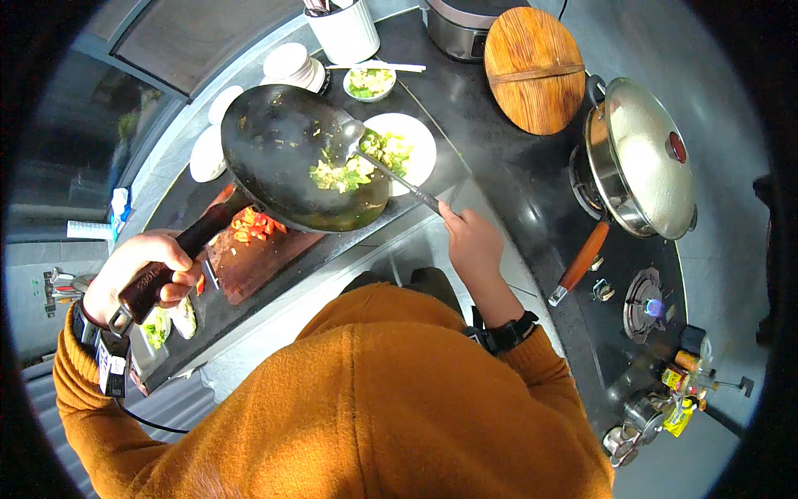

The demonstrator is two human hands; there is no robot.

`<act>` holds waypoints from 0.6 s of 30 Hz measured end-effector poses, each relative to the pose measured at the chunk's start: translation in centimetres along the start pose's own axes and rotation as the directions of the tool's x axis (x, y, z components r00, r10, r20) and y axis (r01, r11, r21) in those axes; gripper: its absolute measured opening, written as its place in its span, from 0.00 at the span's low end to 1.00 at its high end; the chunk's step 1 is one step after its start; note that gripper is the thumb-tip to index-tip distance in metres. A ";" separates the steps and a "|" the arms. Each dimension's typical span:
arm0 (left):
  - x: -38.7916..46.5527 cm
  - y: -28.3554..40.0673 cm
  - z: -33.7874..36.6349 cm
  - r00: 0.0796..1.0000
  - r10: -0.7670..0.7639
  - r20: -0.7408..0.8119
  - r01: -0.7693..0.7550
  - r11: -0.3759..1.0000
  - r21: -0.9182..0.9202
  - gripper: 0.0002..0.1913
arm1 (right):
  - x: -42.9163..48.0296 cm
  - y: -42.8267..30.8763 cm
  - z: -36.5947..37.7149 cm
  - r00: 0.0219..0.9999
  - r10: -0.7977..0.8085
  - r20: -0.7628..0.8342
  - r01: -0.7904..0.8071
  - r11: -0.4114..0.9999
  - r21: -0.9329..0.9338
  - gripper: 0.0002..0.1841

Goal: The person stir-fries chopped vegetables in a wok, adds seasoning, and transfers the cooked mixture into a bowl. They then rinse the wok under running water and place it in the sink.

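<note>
My left hand (149,268) grips the dark wooden handle of a black wok (274,156), which I hold tilted above the counter. The wok's right side overlaps a white plate (424,146). In my right hand (472,240) is the handle of a metal ladle (399,178); its bowl sits inside the wok. Chopped green and pale vegetables (341,174) lie in the wok near the ladle. More of the same food (394,150) rests on the plate. The wok hides the plate's left part.
Below the wok, a wooden cutting board (262,268) carries chopped red pepper (254,224). A small bowl of chopped greens (369,83) stands behind the plate. At right are a round wooden lid (534,72), a lidded steel pot (645,159), a red-brown handle (583,259) and a gas burner (643,305).
</note>
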State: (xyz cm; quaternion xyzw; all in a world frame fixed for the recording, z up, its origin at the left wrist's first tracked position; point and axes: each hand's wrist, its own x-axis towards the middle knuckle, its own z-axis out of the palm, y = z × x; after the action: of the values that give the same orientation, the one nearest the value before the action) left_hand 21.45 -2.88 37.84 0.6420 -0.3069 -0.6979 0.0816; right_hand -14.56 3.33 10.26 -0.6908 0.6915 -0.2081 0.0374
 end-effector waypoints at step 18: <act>0.8 0.7 -0.2 0.996 0.089 0.031 -0.092 0.992 0.091 0.11 | -1.9 2.4 -0.3 0.989 0.032 -0.141 -0.041 0.997 -0.058 0.20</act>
State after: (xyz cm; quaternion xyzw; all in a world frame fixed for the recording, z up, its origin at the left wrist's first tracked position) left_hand 21.36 -3.90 37.54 0.6210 -0.3687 -0.6871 0.0791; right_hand -16.82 5.14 9.33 -0.6626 0.7109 -0.2342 -0.0286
